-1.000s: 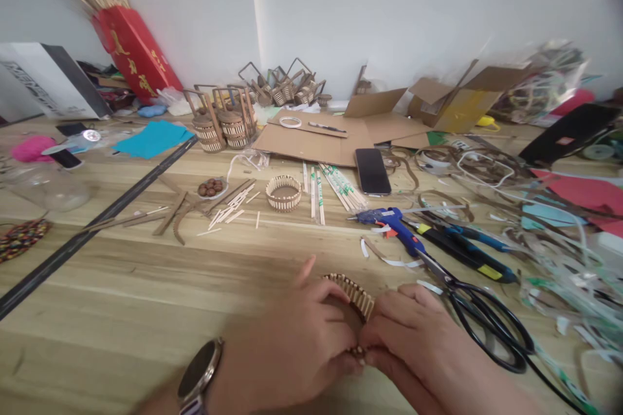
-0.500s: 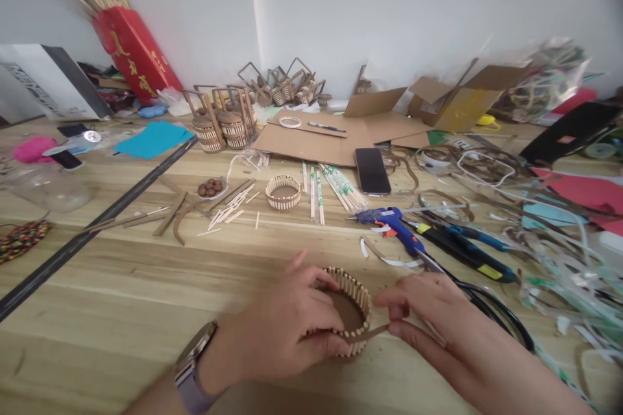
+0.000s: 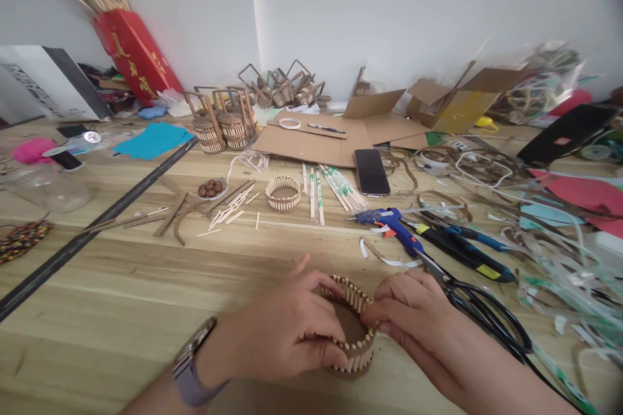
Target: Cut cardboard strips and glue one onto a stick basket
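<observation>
Grasps a round basket (image 3: 353, 324) of short upright sticks, set on the near part of the wooden table (image 3: 146, 292), with the left hand (image 3: 294, 331): fingers over the left rim and inside, thumb against the outer near wall. Pinches the same basket at its right rim with the right hand (image 3: 416, 314), fingertips closed together there; cannot tell whether on the wall itself or on a strip along it. Wears a watch (image 3: 197, 340) with a lavender strap on the left wrist. Just beside the right hand, black-handled scissors (image 3: 489, 311), blades pointing toward a blue glue gun (image 3: 396, 222). To the right of the glue gun, a black-and-yellow tool (image 3: 464, 251) and a blue-handled tool (image 3: 477, 237). Beyond the hands, well apart from them, a second stick basket (image 3: 283, 205), between loose pale sticks (image 3: 231, 209) on its left and green-printed packets (image 3: 344, 188) on its right. Near these packets, a dark phone (image 3: 372, 172). Further back, flat cardboard (image 3: 306, 142) bearing a white ring (image 3: 290, 123) and a pen (image 3: 326, 128). Left of the loose sticks, a small dish of brown round pieces (image 3: 211, 189); behind, handled baskets (image 3: 236, 131) in a group.
</observation>
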Motion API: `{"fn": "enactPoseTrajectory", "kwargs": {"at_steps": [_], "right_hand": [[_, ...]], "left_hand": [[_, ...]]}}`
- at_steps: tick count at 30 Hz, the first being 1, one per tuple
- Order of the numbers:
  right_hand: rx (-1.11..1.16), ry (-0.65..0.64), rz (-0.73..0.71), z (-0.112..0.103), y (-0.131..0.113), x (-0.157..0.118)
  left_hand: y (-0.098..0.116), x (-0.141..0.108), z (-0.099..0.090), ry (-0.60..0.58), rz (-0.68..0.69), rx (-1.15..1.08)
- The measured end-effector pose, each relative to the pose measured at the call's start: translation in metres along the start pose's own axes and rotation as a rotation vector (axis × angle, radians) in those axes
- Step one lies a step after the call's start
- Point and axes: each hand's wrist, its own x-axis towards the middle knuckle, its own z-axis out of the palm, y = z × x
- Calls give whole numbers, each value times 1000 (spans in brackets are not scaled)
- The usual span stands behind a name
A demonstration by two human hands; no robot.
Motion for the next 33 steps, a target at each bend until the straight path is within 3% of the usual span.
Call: {"fn": "enactPoseTrajectory", "kwargs": {"at_steps": [6,14,22,28,33], "right_hand": [[-54,32,8,3,0,-2],[-19,77,-25,6,-9,2],[20,61,127,-21,-4,3],[98,48,172,-15,-7,1],[117,-2,86,-11,-4,1]], "left_hand": [[1,0,-1,-3,-55,96],[5,6,16,120,-36,140],[1,4,2,83,-109,81],[5,6,1,33,-103,59],[4,6,0,21,-81,47]]}}
